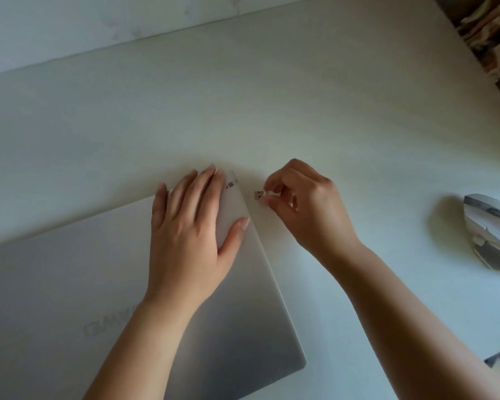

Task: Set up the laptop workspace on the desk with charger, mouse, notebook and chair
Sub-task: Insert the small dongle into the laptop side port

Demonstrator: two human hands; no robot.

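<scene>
Dongle (259,195), tiny and metal-tipped, is pinched in the right hand (309,206), plug aimed left at the closed silver laptop's (237,327) right edge. Left hand (191,229) lies spread flat on its lid. Mouse (491,229) sits near the desk's (243,105) right edge.

A silver laptop (104,298) lies closed and flat on the pale desk (272,111), turned at an angle, faint lettering on its lid and small stickers near its far right corner. A tiny USB dongle (259,195) sits just beside that corner, metal plug facing the laptop's edge. A silver-grey mouse (491,230) rests well apart at the desk's right.
</scene>
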